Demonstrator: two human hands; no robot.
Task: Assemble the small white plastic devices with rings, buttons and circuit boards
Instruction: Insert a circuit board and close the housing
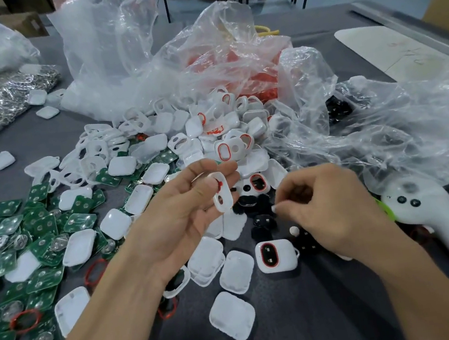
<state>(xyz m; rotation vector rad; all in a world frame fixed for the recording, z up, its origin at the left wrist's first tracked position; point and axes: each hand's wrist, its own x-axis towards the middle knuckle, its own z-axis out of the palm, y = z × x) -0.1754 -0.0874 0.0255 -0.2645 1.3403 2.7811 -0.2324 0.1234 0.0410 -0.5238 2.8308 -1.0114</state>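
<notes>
My left hand (177,207), palm up above the table's middle, holds a white front shell (221,194) between thumb and fingertips; the shell stands on edge and has a red ring at its opening. My right hand (328,207) hovers just to the right, fingers curled, pinching a small white part (275,208) over a cluster of black buttons (261,216). An assembled white device (276,255) with a red ring and black buttons lies below it. Green circuit boards (27,241) are spread at the left. White back covers (231,316) lie in front.
A heap of white shells (212,131) sits behind my hands, spilling from clear plastic bags (123,57). Another crumpled bag (383,126) lies at the right. A white controller (436,224) rests at the right edge. Loose red rings (26,320) lie among the boards. A bag of metal parts (8,95) sits far left.
</notes>
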